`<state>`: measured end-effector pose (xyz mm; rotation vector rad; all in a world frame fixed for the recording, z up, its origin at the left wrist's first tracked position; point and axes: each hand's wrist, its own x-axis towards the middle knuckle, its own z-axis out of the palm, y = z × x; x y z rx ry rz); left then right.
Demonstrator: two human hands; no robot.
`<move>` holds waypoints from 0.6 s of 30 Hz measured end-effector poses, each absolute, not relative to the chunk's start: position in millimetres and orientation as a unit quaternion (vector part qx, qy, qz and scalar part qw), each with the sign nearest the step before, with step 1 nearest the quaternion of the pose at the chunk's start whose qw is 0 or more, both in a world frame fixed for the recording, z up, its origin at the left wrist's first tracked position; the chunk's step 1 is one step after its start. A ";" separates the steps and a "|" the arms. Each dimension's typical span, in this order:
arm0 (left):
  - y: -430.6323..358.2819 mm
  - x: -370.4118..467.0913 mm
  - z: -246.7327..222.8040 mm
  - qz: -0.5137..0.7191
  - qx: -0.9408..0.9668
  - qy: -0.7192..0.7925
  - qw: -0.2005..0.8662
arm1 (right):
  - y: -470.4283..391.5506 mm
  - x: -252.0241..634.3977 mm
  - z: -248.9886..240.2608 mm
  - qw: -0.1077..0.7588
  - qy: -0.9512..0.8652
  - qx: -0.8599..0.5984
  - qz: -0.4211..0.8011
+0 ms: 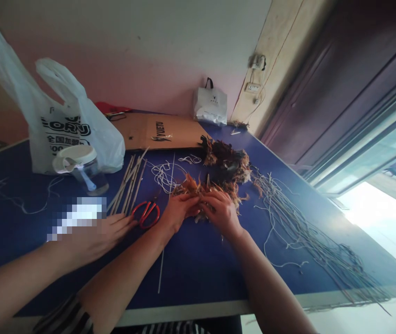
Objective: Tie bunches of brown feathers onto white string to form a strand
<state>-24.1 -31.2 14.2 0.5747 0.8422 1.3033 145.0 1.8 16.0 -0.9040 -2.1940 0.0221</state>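
Over the blue table, my left hand (180, 209) has its fingers closed on a bundle of orange-brown feathers (191, 186). My right hand (221, 211) grips the same bundle from the other side, thumb and fingers bent together. Between the two hands the fingertips almost meet, and the feather bases there are partly hidden. Just behind lies a pile of darker feathers (227, 162). Red-handled scissors (146, 215) rest left of my left hand. A thin stick (161, 271) lies under my left wrist.
Another person's hand (96, 236) reaches in beside the scissors. Bamboo sticks (128, 183), tangled white string (165, 176), a lidded jar (88, 171) and a plastic bag (75, 116) stand or lie left. Cardboard (138, 132) is behind; long cords (305, 232) spread right.
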 end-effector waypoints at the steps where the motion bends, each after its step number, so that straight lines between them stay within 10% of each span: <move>1: -24.3 -10.1 10.3 0.578 0.260 0.378 0.675 | 2.1 144.6 14.6 0.382 -0.853 -0.356 0.019; 18: -6.3 -20.0 4.5 0.571 0.287 0.431 0.637 | 21.3 171.8 19.3 0.316 -0.749 -0.550 0.190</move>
